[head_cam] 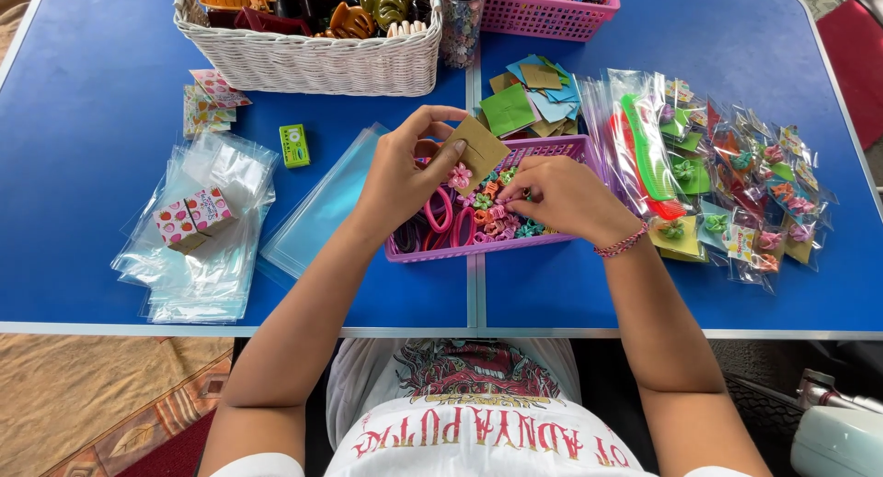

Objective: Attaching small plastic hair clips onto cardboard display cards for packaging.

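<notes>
The left hand (400, 178) pinches a tan square paper card (478, 150) by its lower left edge, a small pink flower-shaped hair clip (459, 175) apparently fastened beneath the thumb; the card tilts up and right, above the purple plastic mesh tray (561, 146); the right hand (563, 196), just right of it, closes fingertips among small coloured clips (501, 221), perhaps gripping one; clear sealed packets (736, 183) lie farther right on the blue surface (92, 91); a small green box (294, 146) sits left.
</notes>
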